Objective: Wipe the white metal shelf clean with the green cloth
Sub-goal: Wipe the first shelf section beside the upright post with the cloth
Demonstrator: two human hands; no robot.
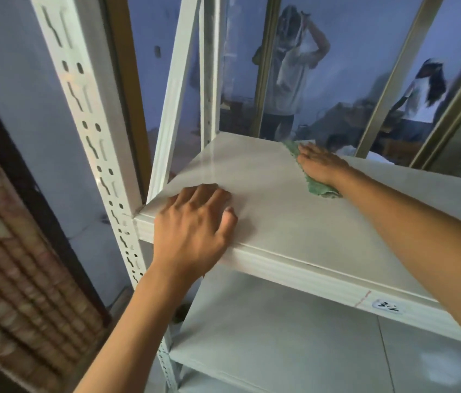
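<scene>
Nearest the camera, the left hand [192,225] lies palm down on the front left corner of the white metal shelf [294,222], its fingers spread and fairly straight on the top surface, the heel of the hand over the front lip. It holds nothing — it only rests there. Just beside it stands the slotted white upright [93,137] that carries the corner. On the shelf's front edge, off to the right, sits a small white label [388,305] with handwriting too blurred to read, and a lower shelf [294,336] shows beneath.

Farther in, the right arm reaches across the panel to its back edge. The right hand [323,167] presses flat, fingers straight and close together, on the green cloth [317,185]. The cloth lies crumpled under the palm, touching the shelf surface — one end pokes out past the fingertips near the rear rim, the other trails out below the wrist.

Beyond the shelf, a glass pane [337,66] reflects two blurred standing figures.
</scene>
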